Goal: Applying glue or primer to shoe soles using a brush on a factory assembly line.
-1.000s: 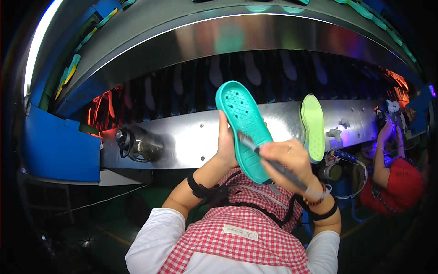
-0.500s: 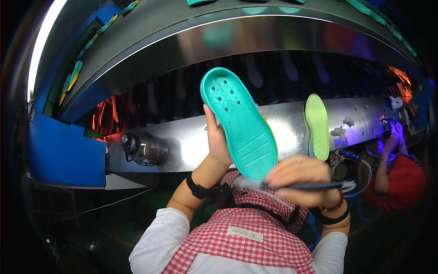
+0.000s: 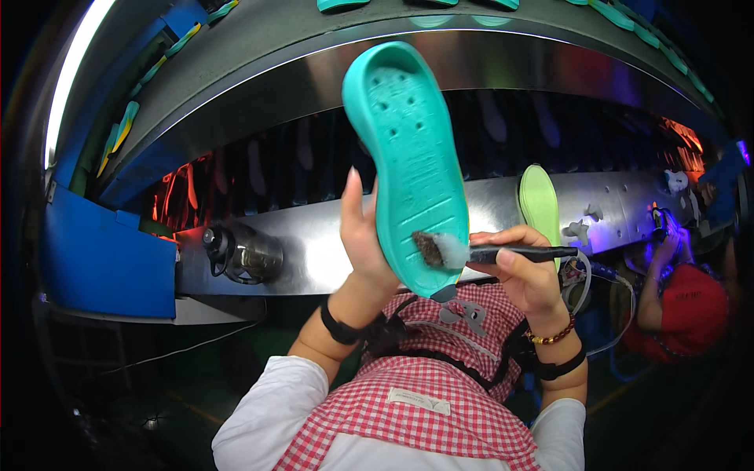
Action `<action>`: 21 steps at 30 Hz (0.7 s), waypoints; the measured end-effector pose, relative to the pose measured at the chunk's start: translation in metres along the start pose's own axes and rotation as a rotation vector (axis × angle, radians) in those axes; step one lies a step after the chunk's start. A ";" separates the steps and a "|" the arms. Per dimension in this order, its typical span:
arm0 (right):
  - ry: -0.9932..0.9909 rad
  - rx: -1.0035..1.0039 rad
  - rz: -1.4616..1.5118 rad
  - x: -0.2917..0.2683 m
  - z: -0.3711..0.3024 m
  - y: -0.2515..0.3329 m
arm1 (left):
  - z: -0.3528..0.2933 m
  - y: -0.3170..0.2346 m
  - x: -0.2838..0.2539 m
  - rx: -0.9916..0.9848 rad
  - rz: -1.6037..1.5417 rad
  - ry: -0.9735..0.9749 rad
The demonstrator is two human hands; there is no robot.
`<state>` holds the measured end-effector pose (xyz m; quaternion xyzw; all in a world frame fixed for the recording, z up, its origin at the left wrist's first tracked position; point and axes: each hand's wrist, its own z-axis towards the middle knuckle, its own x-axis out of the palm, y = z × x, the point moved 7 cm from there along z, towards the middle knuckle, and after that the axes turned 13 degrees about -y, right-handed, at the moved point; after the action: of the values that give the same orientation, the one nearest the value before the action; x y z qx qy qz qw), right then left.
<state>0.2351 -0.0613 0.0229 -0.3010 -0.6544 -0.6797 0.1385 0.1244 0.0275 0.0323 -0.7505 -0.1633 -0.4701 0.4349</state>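
Note:
My left hand [image 3: 365, 247] grips a teal shoe sole [image 3: 416, 169] by its left edge, holding it up and tilted in front of me. The sole has several round holes near its far end and raised lines near the close end. Closed around a black-handled brush [image 3: 522, 253] is my right hand [image 3: 530, 275]. The brush's dark tip lies against the near part of the sole, and a thin clear tube runs from its rear end. A pale yellow-green sole [image 3: 538, 200] lies on the metal ledge [image 3: 314, 255], partly hidden behind my right hand.
A dark translucent bottle [image 3: 245, 253] lies at the left on the ledge. Beyond it runs a dark slot with reddish glow, and above that a conveyor belt [image 3: 259, 51] carrying several teal soles. At the right, a person in red [image 3: 691, 314] works beside grey scraps [image 3: 577, 231].
The teal sole has been raised and turned more upright. My right hand has brought the brush from below the sole's near end onto its surface.

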 end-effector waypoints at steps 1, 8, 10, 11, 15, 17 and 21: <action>-0.051 0.033 0.103 -0.001 0.001 -0.002 | -0.007 0.008 0.004 0.001 0.002 0.000; 0.098 -0.270 -0.388 0.017 -0.017 0.010 | -0.002 0.011 -0.003 0.026 -0.091 0.089; 0.098 -0.265 -0.375 0.015 -0.012 0.013 | 0.002 0.012 -0.008 0.012 -0.072 0.092; 0.098 -0.325 -0.444 0.015 -0.009 0.016 | 0.004 0.015 -0.008 -0.002 -0.056 0.095; 0.305 -0.404 -0.584 0.032 -0.010 0.028 | 0.011 0.014 -0.010 -0.019 -0.024 0.144; 0.176 -0.363 -0.496 0.019 -0.004 0.045 | 0.011 0.015 -0.006 -0.031 0.035 0.231; 0.368 -0.520 -0.797 0.036 -0.004 0.044 | 0.012 0.008 0.001 -0.011 -0.003 0.212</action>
<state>0.2316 -0.0621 0.0799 0.0720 -0.4924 -0.8618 -0.0980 0.1372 0.0325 0.0273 -0.6986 -0.1149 -0.5483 0.4451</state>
